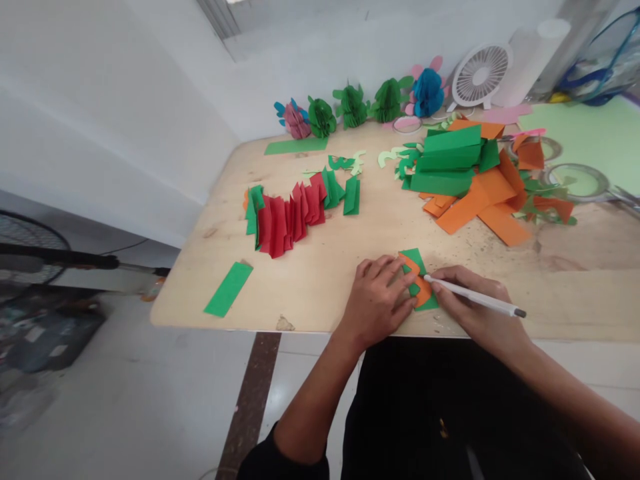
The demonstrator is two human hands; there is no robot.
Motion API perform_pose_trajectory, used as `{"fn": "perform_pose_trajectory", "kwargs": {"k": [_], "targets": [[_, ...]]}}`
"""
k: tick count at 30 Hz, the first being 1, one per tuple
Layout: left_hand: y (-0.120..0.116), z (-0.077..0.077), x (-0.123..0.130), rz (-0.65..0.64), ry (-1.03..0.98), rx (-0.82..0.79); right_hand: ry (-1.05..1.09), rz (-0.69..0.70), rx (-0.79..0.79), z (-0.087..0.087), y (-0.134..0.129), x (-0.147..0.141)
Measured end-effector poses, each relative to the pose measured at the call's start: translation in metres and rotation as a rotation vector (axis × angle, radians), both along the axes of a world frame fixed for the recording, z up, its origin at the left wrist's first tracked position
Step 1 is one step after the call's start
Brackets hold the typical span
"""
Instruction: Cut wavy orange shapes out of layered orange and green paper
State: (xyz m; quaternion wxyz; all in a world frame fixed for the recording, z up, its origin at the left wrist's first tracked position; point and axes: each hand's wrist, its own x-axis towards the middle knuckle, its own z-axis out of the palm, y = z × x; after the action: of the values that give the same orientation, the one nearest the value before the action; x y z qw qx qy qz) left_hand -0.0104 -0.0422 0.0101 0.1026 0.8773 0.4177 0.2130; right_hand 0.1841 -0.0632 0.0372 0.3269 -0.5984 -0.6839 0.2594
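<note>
Near the table's front edge lies a green paper piece (414,256) with an orange curved cut-out (425,292) on top of it. My left hand (375,297) rests flat over their left side, fingers spread and pressing the paper down. In my right hand (475,307) is a white pen (477,297) with a dark end, its tip touching near the orange shape's right edge. The fingers of that hand are closed round the pen. Part of the green paper is hidden under my left fingers.
Folded red papers (280,223) stand mid-left; a green strip (229,289) lies front left. Folded green papers (447,160) and orange papers (493,193) are piled right, beside tape rolls (580,180). Paper figures (353,107) and a small fan (481,75) line the wall.
</note>
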Motion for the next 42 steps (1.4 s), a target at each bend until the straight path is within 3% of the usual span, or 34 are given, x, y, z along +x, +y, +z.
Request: {"fn": "perform_pose_trajectory", "kwargs": {"k": [8, 20, 42], "targets": [[0.000, -0.001, 0.000, -0.002, 0.012, 0.012, 0.047, -0.015, -0.070, 0.002, 0.007, 0.002], [0.000, -0.001, -0.001, -0.008, 0.015, 0.026, 0.023, 0.024, -0.028, 0.003, 0.003, 0.003], [0.000, -0.002, 0.000, 0.003, 0.003, 0.006, -0.071, -0.036, 0.017, 0.000, -0.014, 0.009]]}}
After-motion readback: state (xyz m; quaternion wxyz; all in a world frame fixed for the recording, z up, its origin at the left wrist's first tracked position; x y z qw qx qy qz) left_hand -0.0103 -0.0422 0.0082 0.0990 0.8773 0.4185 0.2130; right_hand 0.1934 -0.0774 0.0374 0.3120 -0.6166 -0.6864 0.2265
